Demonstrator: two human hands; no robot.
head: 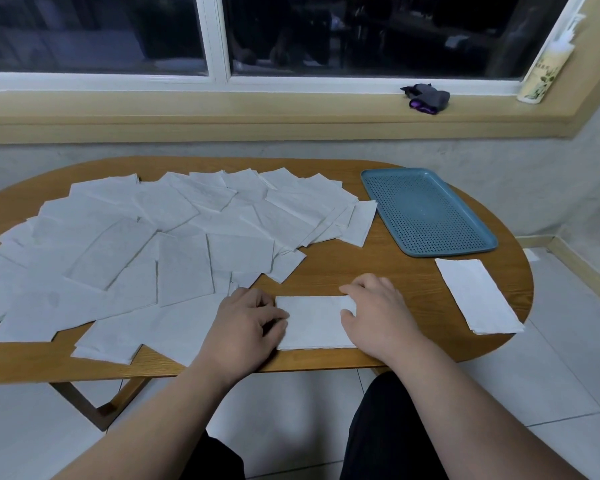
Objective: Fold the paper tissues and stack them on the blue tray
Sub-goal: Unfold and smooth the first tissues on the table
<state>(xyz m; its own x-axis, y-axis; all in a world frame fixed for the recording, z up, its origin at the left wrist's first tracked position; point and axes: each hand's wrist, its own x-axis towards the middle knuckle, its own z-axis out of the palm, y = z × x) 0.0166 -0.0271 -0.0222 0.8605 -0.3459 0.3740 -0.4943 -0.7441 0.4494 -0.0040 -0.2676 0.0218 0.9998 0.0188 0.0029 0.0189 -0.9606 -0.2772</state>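
Note:
A white folded tissue (pixel 314 323) lies flat near the front edge of the wooden table (pixel 329 268). My left hand (pixel 245 323) rests on its left end with fingers curled at the edge. My right hand (pixel 374 313) rests on its right end, fingers and thumb pinching the right edge. Several unfolded white tissues (pixel 160 244) are spread over the left and middle of the table. The blue perforated tray (pixel 426 209) sits at the back right with nothing in it. Another folded tissue (pixel 477 294) lies in front of the tray, near the table's right edge.
A windowsill runs behind the table with a dark cloth bundle (pixel 426 98) and a pale bottle (pixel 542 69) on it. Bare wood shows between the tissue spread and the tray. White floor tiles lie to the right and below.

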